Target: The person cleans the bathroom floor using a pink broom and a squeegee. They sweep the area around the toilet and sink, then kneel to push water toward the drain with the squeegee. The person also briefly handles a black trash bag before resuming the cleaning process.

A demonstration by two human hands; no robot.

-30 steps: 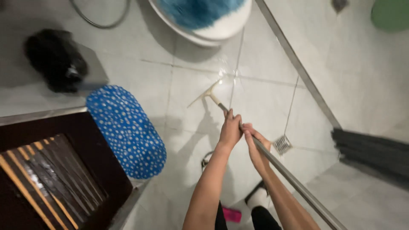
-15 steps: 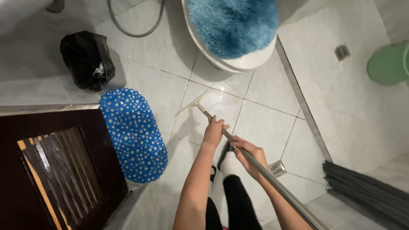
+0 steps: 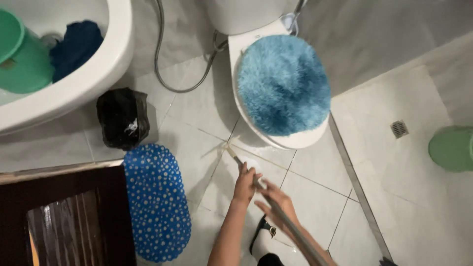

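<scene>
My left hand (image 3: 245, 184) grips the long metal handle (image 3: 288, 225) of a floor-cleaning tool, higher toward its head. My right hand (image 3: 277, 204) holds the same handle just below it. The tool's pale head (image 3: 230, 151) rests on the white tiled floor (image 3: 197, 118), right in front of the toilet (image 3: 290, 139), whose lid wears a fluffy blue cover (image 3: 284, 83). Below my hands, my foot in a black-strapped sandal (image 3: 262, 233) shows on the tiles.
A blue dotted bath mat (image 3: 156, 199) lies left of my arms beside a dark wooden door (image 3: 64, 221). A black bag (image 3: 123, 117) sits by a white basin (image 3: 93, 69) holding a green bucket (image 3: 22, 59). Another green bucket (image 3: 452, 148) and a floor drain (image 3: 399, 129) are on the right.
The view has tilted up and away, bringing the whole toilet and basin into sight. My hands keep hold of the handle, and the tool's head has slid closer to the toilet base.
</scene>
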